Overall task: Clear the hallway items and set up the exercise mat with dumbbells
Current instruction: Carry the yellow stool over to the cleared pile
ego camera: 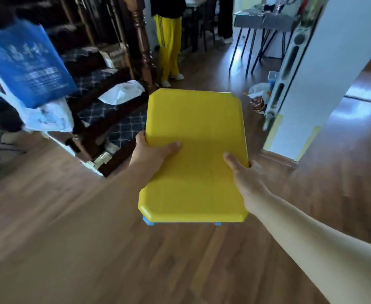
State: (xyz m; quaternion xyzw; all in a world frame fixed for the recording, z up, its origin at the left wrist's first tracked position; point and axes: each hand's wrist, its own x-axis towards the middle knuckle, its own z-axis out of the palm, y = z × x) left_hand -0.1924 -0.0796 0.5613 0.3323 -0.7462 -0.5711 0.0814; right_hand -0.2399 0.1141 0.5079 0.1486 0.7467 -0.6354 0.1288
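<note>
I hold a yellow board [194,154], maybe a small tabletop, above the wooden floor [70,249]. My left hand [151,150] and right hand [243,172] clamp its side edges, thumbs on top.

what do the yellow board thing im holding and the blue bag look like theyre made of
Yellow board: likely moulded plastic with a smooth satin sheen, bevelled corners and blue pieces underneath. Blue bag: seemingly non-woven fabric, matte and limp, with white print; blur leaves this uncertain.
</note>
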